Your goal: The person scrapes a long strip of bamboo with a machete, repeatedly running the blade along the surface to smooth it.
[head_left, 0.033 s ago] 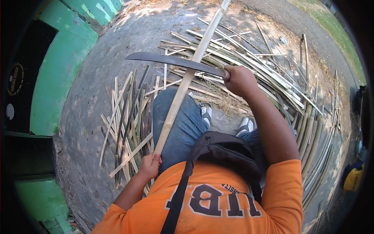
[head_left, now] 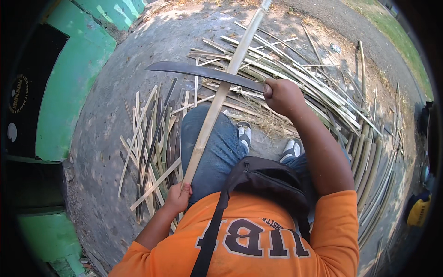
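Observation:
A long split bamboo strip (head_left: 208, 127) slants from my left hip up and away past the top edge of the view. Its near end is gripped by my left hand (head_left: 178, 195), fingers closed round it beside my thigh. My right hand (head_left: 285, 96) is wrapped round the wooden handle of a machete (head_left: 194, 70). The long dark curved blade lies crosswise over the strip, its tip pointing left. Blade and strip appear to touch where they cross. Below the crossing, the strip passes over my bent left knee (head_left: 207, 134).
Split bamboo strips lie in a loose pile (head_left: 157, 134) left of my leg and a larger pile (head_left: 286, 69) ahead. Whole bamboo poles (head_left: 369, 161) lie at the right. A green wall (head_left: 74, 92) stands left. A black bag (head_left: 272, 180) rests on my lap.
The machete has shifted very slightly to the left across the strip. My left hand and the strip look the same.

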A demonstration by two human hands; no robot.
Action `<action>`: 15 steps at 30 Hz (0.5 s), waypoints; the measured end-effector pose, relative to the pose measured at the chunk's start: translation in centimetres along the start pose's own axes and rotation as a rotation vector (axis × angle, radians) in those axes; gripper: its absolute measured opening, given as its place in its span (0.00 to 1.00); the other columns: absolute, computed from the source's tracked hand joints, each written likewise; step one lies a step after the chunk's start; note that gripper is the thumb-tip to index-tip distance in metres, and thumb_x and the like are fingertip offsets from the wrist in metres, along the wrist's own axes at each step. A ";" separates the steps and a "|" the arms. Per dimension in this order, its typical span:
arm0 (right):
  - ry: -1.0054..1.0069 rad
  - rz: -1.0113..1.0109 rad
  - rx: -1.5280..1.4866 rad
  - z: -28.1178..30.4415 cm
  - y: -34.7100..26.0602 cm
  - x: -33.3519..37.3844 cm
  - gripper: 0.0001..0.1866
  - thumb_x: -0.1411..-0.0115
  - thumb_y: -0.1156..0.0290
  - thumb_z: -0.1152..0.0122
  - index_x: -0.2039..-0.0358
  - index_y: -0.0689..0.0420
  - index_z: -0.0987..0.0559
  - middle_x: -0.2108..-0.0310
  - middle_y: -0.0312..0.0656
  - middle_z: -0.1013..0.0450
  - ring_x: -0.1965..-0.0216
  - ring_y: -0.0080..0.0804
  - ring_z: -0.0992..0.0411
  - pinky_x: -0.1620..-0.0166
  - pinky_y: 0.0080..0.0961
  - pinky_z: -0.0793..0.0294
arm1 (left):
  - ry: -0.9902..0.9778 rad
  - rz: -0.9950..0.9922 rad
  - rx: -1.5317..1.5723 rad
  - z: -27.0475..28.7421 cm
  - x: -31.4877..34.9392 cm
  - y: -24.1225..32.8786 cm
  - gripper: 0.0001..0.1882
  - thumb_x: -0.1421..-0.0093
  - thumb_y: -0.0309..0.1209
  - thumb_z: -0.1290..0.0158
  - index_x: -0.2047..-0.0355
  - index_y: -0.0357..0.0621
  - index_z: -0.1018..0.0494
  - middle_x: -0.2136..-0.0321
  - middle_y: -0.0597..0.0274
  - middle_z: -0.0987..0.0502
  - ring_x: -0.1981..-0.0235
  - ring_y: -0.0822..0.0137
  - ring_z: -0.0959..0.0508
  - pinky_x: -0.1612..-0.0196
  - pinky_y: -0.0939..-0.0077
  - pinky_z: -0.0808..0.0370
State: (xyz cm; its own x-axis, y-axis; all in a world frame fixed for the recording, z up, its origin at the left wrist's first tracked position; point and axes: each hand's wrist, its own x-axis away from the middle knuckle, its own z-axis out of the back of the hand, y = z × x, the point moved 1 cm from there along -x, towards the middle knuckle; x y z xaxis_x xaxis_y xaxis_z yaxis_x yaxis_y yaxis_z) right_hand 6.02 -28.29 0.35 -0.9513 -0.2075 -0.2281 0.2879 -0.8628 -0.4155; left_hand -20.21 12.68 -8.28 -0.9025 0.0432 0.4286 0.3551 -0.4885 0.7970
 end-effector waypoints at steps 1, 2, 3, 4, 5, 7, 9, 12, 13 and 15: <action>0.002 0.000 0.001 -0.2 -0.2 0.2 0.08 0.40 0.65 0.42 0.69 0.54 0.19 0.75 0.51 0.22 0.68 0.56 0.22 0.62 0.51 0.23 | 0.007 -0.026 -0.027 -0.1 0.0 -0.5 0.33 0.24 0.55 0.61 0.74 0.39 0.27 0.83 0.62 0.28 0.81 0.68 0.27 0.74 0.70 0.30; -0.012 0.045 -0.009 -0.1 -1.6 0.7 0.08 0.40 0.65 0.42 0.70 0.54 0.19 0.75 0.51 0.22 0.68 0.56 0.22 0.63 0.51 0.23 | 0.012 -0.048 -0.054 -0.2 0.0 -1.0 0.33 0.24 0.55 0.60 0.74 0.39 0.27 0.84 0.62 0.29 0.81 0.68 0.27 0.74 0.70 0.30; -0.029 0.090 -0.017 -0.1 -2.7 1.1 0.07 0.41 0.65 0.41 0.70 0.54 0.20 0.76 0.51 0.23 0.69 0.55 0.22 0.63 0.51 0.23 | 0.009 -0.042 -0.051 -0.3 0.1 -1.1 0.33 0.24 0.55 0.60 0.74 0.39 0.27 0.84 0.62 0.29 0.81 0.68 0.27 0.74 0.70 0.30; -0.029 0.190 -0.037 -0.9 -3.1 1.4 0.07 0.42 0.65 0.41 0.72 0.53 0.21 0.77 0.50 0.23 0.70 0.55 0.22 0.65 0.51 0.23 | 0.027 -0.069 -0.061 -0.3 0.1 -1.2 0.33 0.24 0.55 0.61 0.74 0.39 0.27 0.84 0.62 0.29 0.81 0.68 0.27 0.74 0.70 0.30; -0.069 0.219 0.021 -0.9 -3.8 1.3 0.06 0.44 0.65 0.41 0.72 0.52 0.20 0.77 0.48 0.23 0.71 0.54 0.21 0.65 0.51 0.22 | 0.048 -0.098 -0.068 -0.4 0.0 -1.1 0.33 0.24 0.55 0.61 0.73 0.39 0.27 0.84 0.63 0.30 0.81 0.67 0.27 0.74 0.70 0.30; -0.115 0.201 0.141 -0.6 -4.5 1.3 0.07 0.42 0.64 0.41 0.71 0.52 0.20 0.77 0.48 0.23 0.70 0.52 0.21 0.65 0.50 0.22 | 0.037 -0.077 -0.058 -0.3 0.4 -0.6 0.33 0.24 0.55 0.61 0.74 0.39 0.27 0.84 0.63 0.30 0.81 0.68 0.27 0.74 0.70 0.30; -0.062 0.137 0.107 -0.6 -3.0 0.9 0.07 0.41 0.64 0.42 0.71 0.52 0.20 0.77 0.48 0.22 0.69 0.52 0.21 0.64 0.50 0.22 | 0.020 -0.068 -0.056 -0.2 0.2 -0.3 0.33 0.24 0.55 0.60 0.74 0.39 0.28 0.84 0.63 0.30 0.81 0.69 0.27 0.74 0.71 0.30; 0.064 -0.133 0.035 -0.4 0.9 -0.6 0.11 0.37 0.62 0.42 0.70 0.55 0.19 0.74 0.52 0.22 0.66 0.56 0.21 0.62 0.51 0.23 | -0.006 -0.025 0.022 0.1 0.0 -0.2 0.33 0.24 0.56 0.60 0.74 0.40 0.28 0.83 0.65 0.29 0.80 0.72 0.28 0.74 0.73 0.31; 0.099 -0.212 -0.007 0.3 2.1 -0.9 0.12 0.37 0.61 0.41 0.69 0.56 0.19 0.73 0.53 0.21 0.66 0.57 0.22 0.61 0.51 0.23 | -0.035 0.010 0.086 0.2 0.1 -0.2 0.32 0.24 0.56 0.60 0.73 0.40 0.29 0.83 0.67 0.31 0.80 0.74 0.30 0.75 0.75 0.33; 0.148 -0.346 -0.102 2.8 3.1 -1.0 0.15 0.37 0.58 0.36 0.66 0.58 0.18 0.72 0.55 0.21 0.66 0.58 0.22 0.60 0.49 0.24 | -0.052 0.046 0.150 0.4 0.5 -0.1 0.32 0.24 0.57 0.60 0.72 0.41 0.29 0.83 0.68 0.32 0.81 0.76 0.32 0.76 0.77 0.35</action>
State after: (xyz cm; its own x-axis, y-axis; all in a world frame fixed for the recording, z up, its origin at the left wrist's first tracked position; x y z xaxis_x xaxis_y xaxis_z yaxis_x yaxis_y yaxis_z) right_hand 7.53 -32.11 1.76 -0.9699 0.1633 -0.1808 -0.0309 -0.8184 -0.5738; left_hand -20.58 13.12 -8.00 -0.8720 0.0711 0.4844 0.4317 -0.3552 0.8292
